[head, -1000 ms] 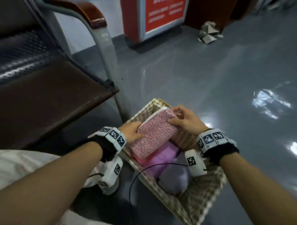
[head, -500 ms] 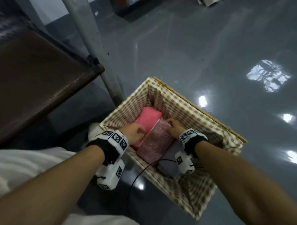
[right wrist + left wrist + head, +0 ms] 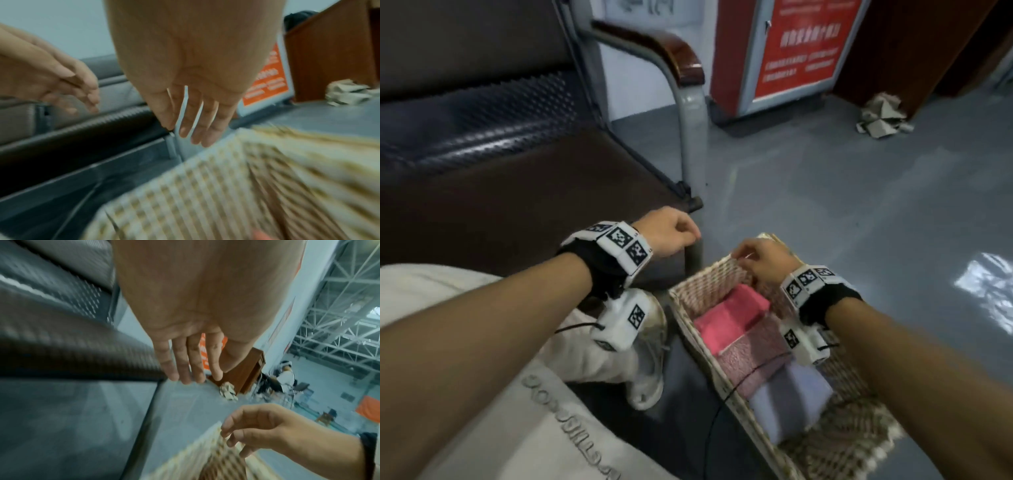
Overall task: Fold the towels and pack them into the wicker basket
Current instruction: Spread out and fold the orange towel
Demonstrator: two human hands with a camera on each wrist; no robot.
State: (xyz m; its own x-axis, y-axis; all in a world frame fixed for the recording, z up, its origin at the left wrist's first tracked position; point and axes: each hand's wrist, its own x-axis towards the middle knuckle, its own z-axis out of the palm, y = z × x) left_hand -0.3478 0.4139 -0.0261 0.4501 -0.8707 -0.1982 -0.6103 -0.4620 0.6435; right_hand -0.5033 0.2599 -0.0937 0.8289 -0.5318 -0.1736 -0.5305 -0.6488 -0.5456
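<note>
Three folded towels point(image 3: 743, 346) in wicker basket point(image 3: 709, 284), right of bench point(image 3: 517, 192)

Both wrists wear black bands point(image 3: 606, 274) carrying white blocks point(image 3: 624, 246) printed with black-and-white square markers (thin black cables trailing); pale trousers point(image 3: 524, 421), white shoe point(image 3: 650, 359).

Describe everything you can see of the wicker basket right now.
The wicker basket is rectangular, of pale woven material with a beige-and-white checked cloth lining. It sits on the grey floor beside the bench. Three folded towels lie side by side inside: pink, speckled mauve and lavender. The right hand hovers at its far rim; whether they touch is unclear.
</note>
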